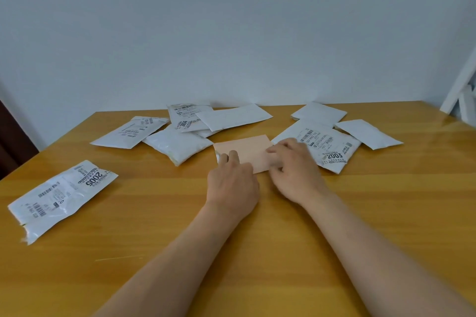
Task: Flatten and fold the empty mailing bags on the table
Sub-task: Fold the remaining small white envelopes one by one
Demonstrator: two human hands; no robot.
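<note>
Both hands rest on a pink folded bag (244, 150) lying flat near the middle of the wooden worktop (360, 213). The left hand (231, 183) presses its left end with fingers bent over the edge, while the right hand (293, 170), blurred, lies across its right end, grip unclear. White mailing bags (177, 145) lie scattered behind and on both sides.

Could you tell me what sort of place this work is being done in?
Probably a plain room at home or a small office: a wooden table against a bare white wall, strewn with used white mailing bags, no packing equipment visible.
</note>
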